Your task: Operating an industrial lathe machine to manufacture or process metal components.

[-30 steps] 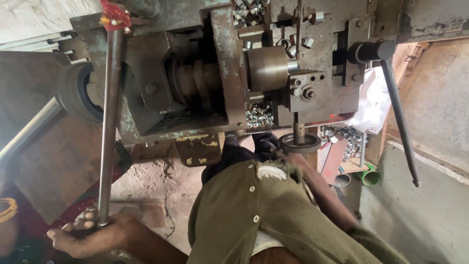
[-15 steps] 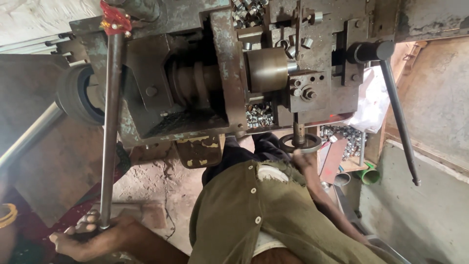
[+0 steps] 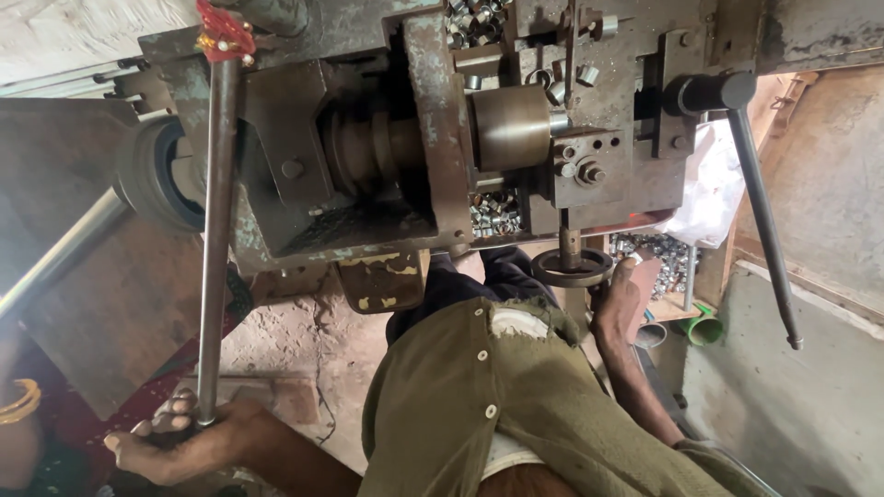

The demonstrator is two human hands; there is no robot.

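Left hand (image 3: 189,442): lower left, fingers still wrapped round the long lever (image 3: 214,248).
Right hand (image 3: 619,299): has shifted onto the small handwheel (image 3: 571,268); grip hidden, cannot tell.

The old lathe-like machine (image 3: 442,138) runs off the top edge, so its upper works cannot be made out. Left of the machine, a pale bar (image 3: 55,258) leaves the frame at the left edge, its far end unseen. Below that, a wrist with a yellow bangle (image 3: 20,402) is cut by the same edge; whose it is cannot be told. The left hand (image 3: 184,442) closes around the foot of the long lever (image 3: 214,248), hiding the lever's tip. The right hand (image 3: 619,299) lies against the small handwheel (image 3: 572,268) under the machine; its fingers are hidden behind the rim. The small metal pieces (image 3: 495,213) are too fine to tell apart.
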